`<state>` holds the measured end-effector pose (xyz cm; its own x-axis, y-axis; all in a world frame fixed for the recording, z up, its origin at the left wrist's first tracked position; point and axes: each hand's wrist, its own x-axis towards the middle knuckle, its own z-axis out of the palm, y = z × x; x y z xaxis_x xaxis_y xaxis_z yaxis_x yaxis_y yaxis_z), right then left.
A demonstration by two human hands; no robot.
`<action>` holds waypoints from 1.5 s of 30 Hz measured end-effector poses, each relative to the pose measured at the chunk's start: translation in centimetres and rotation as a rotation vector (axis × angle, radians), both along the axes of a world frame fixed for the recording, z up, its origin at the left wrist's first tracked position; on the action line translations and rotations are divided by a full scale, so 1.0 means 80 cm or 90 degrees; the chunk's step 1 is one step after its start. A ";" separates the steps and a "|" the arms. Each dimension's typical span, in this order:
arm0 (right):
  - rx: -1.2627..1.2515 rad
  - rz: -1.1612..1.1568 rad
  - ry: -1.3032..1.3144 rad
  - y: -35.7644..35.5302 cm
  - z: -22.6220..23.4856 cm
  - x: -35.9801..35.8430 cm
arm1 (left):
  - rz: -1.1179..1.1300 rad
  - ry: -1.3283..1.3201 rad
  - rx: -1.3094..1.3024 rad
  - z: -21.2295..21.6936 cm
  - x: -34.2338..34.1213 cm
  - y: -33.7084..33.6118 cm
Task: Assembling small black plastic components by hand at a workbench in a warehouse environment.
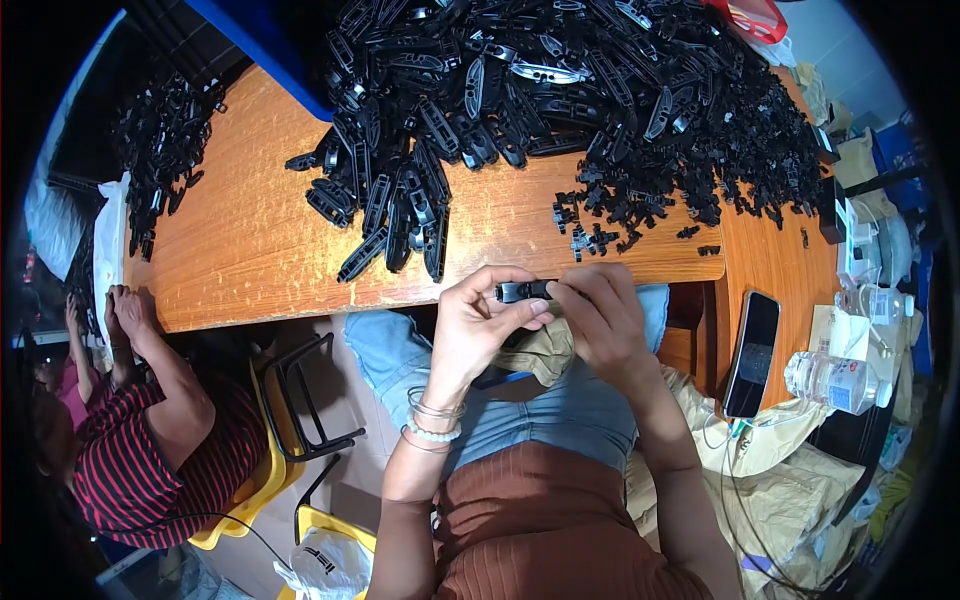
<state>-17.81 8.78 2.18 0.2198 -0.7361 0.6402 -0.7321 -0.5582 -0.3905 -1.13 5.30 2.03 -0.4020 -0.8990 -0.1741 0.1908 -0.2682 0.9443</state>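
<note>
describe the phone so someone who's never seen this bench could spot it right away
Start at the wooden table heaped with black plastic parts, then follow its right wing down toward the person's right hand. The phone lies flat there near the edge, beside a clear water bottle. It is the only smooth, dark, glossy slab among them.

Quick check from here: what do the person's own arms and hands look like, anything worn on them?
Both forearms are bare, no sleeves and no gloves. The left wrist carries a stack of bracelets: thin silvery bangles and a string of pale beads. The left hand and right hand show no rings that I can make out; the right wrist looks bare.
</note>
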 end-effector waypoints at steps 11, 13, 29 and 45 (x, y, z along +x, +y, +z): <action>0.505 0.039 -0.414 0.008 -0.004 -0.005 | 0.025 -0.092 -0.050 0.002 0.006 0.009; 0.494 0.022 -0.461 0.011 -0.009 -0.003 | 0.025 -0.086 -0.077 -0.002 0.006 0.012; 0.073 -0.210 -0.017 -0.075 0.001 -0.049 | 0.326 -0.784 -0.563 -0.001 0.068 -0.054; 0.167 -0.193 0.144 -0.134 -0.006 -0.066 | 0.399 -0.672 -0.507 0.007 0.053 -0.041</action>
<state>-23.08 -1.97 1.73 0.0820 -0.9192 0.3852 -0.9300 -0.2095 -0.3020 3.14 2.05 2.58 0.0799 -0.8722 0.4825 -0.7821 0.2452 0.5728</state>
